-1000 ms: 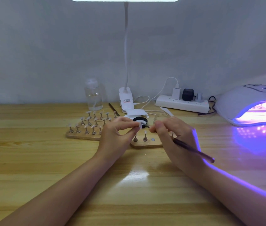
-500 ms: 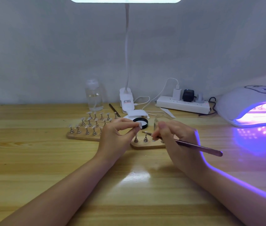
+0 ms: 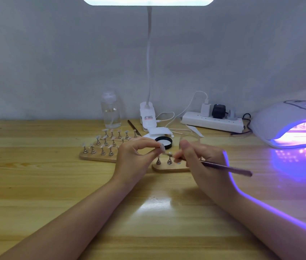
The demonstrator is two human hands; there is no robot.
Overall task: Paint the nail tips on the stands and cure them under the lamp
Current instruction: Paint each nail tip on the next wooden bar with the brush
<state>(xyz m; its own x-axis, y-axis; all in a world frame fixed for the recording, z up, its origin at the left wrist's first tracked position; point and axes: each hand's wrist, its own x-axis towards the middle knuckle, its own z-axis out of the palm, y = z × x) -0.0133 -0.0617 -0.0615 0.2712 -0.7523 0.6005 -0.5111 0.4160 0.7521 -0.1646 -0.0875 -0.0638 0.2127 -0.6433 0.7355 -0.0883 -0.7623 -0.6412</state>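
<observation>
1. Nearest, the wooden tabletop (image 3: pixel 36 212) lies bare between the two forearms and out to the left edge; purple light stripes its right side.
2. The left hand (image 3: pixel 135 162) has its grip pinched on a small nail tip (image 3: pixel 161 147), held above the near stand board (image 3: pixel 169 168).
3. The right hand (image 3: pixel 200 162) has its grip closed around a brush (image 3: pixel 227 168). The brush's long axis runs nearly level, handle end out to the right and slightly toward the viewer, bristle end pointing left at the pinched nail tip.
4. Two stands (image 3: pixel 164 160) rise upright on the near board, just below the brush tip.
5. Left of the hands, a second board (image 3: pixel 96 156) carries rows of upright stands with nail tips.
6. Behind the hands sit a black-rimmed lid (image 3: pixel 164 142) and a clear jar (image 3: pixel 189 138).
7. On the right, well apart, the curing lamp (image 3: pixel 289 124) glows, its opening facing the tabletop's middle.
8. Along the wall stand a clear bottle (image 3: pixel 111 111), the desk lamp's clip base (image 3: pixel 147 117) and a power strip (image 3: pixel 212 121).
</observation>
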